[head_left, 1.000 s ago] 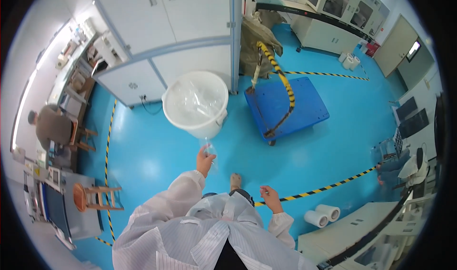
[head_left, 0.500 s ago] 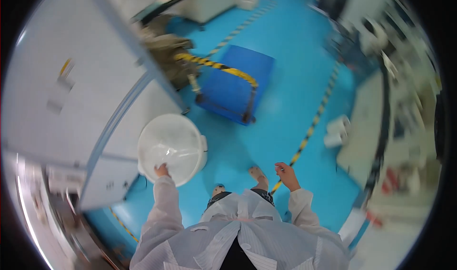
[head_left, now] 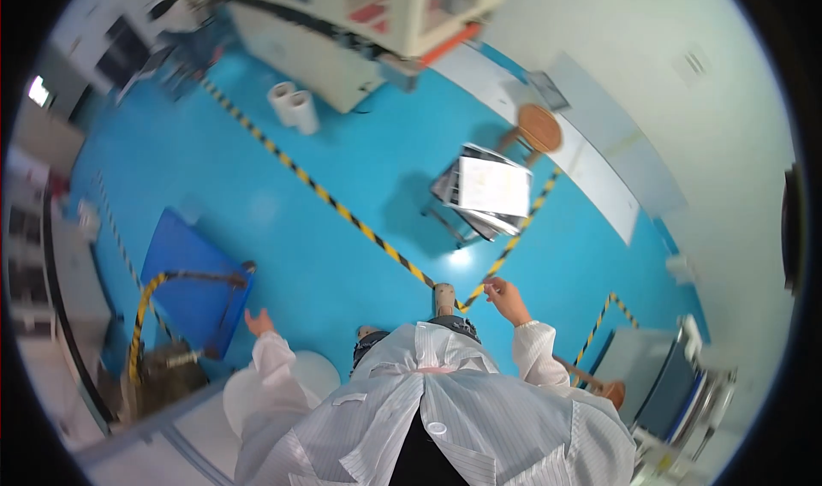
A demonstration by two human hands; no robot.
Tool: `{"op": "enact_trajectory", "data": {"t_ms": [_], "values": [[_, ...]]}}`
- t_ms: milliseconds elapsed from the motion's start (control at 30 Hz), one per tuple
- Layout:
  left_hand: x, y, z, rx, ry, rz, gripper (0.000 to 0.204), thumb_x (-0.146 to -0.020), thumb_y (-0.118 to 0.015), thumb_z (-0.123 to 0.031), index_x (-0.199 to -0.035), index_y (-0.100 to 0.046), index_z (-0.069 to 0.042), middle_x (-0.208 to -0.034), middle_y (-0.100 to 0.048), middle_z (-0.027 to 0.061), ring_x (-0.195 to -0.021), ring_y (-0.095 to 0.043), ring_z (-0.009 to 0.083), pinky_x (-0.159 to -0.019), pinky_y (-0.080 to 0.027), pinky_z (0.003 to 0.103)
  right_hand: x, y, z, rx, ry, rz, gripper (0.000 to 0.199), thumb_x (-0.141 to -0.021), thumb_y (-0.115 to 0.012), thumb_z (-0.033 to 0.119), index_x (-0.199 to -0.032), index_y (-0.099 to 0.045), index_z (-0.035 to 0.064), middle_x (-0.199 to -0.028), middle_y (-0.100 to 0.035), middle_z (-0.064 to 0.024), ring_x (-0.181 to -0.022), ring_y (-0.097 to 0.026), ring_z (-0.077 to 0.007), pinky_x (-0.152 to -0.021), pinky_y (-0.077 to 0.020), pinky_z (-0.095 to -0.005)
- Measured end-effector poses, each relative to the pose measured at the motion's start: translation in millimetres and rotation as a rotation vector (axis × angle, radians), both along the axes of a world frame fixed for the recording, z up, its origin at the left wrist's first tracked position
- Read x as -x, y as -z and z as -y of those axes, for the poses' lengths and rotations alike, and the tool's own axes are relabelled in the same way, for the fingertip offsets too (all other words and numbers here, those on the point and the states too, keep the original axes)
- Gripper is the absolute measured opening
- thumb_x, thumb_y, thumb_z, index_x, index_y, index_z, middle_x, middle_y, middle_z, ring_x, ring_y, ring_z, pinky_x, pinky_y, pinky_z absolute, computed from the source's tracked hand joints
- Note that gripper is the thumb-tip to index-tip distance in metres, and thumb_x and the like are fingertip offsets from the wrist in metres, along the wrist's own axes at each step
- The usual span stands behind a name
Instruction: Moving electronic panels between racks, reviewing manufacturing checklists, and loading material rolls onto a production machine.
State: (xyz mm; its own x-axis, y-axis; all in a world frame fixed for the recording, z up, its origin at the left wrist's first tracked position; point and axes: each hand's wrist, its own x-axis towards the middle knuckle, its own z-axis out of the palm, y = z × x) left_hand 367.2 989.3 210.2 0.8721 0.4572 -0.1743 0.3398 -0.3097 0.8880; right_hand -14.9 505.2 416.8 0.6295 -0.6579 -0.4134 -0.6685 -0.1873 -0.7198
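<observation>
My left hand hangs beside my body above the blue floor, its fingers apart and nothing seen in them. Below it, partly covered by my left sleeve, is a large white plastic bucket. My right hand is held out on the other side, thumb and fingers drawn together. A tiny pale spot shows at its fingertips, too small to name. Neither hand touches the bucket or any furniture. Both arms wear a thin white striped coat.
A blue platform trolley with a striped handle stands at left. Ahead right are a stool stacked with papers and a round wooden stool. White rolls stand by a machine cabinet. Striped tape crosses the floor.
My view has swung to the right. The bucket and trolley now lie lower and farther left, and the stools have come into sight. My left hand no longer appears over the bucket's opening.
</observation>
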Motion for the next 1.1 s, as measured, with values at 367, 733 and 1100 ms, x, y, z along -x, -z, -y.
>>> {"op": "enact_trajectory", "data": {"t_ms": [367,733,1100], "values": [[109,-28,524,-0.025,1.258,-0.153,0.053,-0.071,-0.067,-0.011,-0.121,-0.048,-0.007,-0.111,-0.054,0.0136,-0.094,-0.056,0.0215,-0.081,-0.045,0.032,181,90,132,-0.144,0.442,-0.024,0.027,-0.086,-0.052,0.021,-0.098,-0.06,-0.0021,-0.077,-0.063,-0.0093,-0.063,-0.06,-0.0136,-0.056,-0.0471,-0.0262],[142,36,642,0.133,1.254,-0.593,0.052,-0.075,-0.064,-0.009,-0.123,-0.046,-0.005,-0.118,-0.051,0.015,-0.098,-0.054,0.0216,-0.085,-0.044,0.033,65,261,369,-0.362,0.774,0.105,0.046,-0.078,-0.064,0.028,-0.113,-0.053,0.0007,-0.091,-0.06,-0.0084,-0.082,-0.057,-0.0158,-0.07,-0.0463,-0.0287],[117,107,711,0.09,1.348,-0.722,0.059,-0.077,-0.062,-0.006,-0.129,-0.035,-0.002,-0.112,-0.053,0.0145,-0.096,-0.053,0.0213,-0.083,-0.045,0.034,-2,333,401,0.043,0.845,-0.122,0.045,-0.07,-0.072,0.022,-0.1,-0.057,-0.0078,-0.082,-0.063,-0.0129,-0.072,-0.061,-0.0213,-0.066,-0.0484,-0.0325]]}}
